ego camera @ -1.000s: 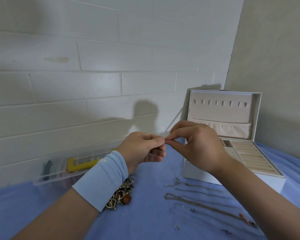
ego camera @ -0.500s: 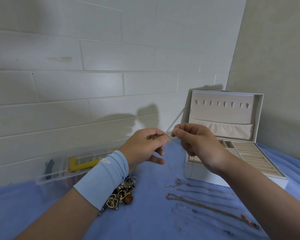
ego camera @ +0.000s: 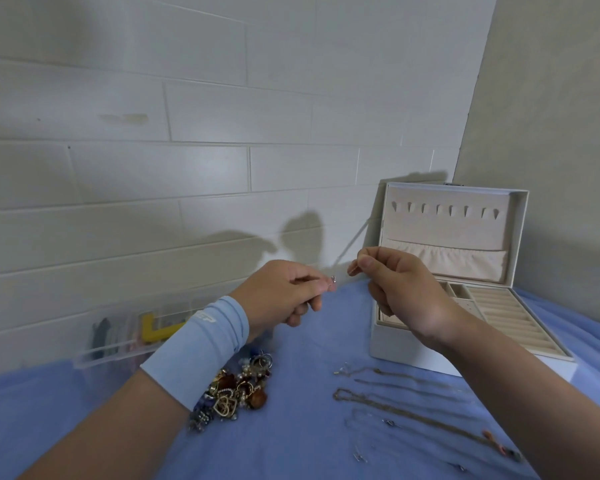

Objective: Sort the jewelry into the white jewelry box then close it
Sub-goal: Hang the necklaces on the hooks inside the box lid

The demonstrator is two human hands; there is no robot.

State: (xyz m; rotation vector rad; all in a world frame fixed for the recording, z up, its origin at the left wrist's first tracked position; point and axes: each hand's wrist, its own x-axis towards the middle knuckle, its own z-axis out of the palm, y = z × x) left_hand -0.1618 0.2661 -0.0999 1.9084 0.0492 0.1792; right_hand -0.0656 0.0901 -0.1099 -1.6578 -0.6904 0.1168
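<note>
Above the blue cloth, my left hand (ego camera: 284, 292) pinches a small silver piece of a thin necklace (ego camera: 333, 279) at its fingertips. My right hand (ego camera: 399, 289) is raised a short gap to the right, thumb and forefinger pinched together; the fine chain between the hands is too thin to make out. The white jewelry box (ego camera: 413, 344) stands open at the right, its lid upright with a row of hooks and a pocket. A heap of mixed jewelry (ego camera: 236, 389) lies under my left wrist. Several chains (ego camera: 395, 393) lie stretched out on the cloth in front of the box.
A clear plastic organizer (ego camera: 125, 337) with a yellow item inside sits against the white brick wall at the left. The box stands in the corner where a beige wall meets the brick wall. Blue cloth (ego camera: 309, 445) covers the surface.
My hands, pinched together a second ago, have drawn apart, the right one moving right toward the box. The hanging chain is no longer visible below them.
</note>
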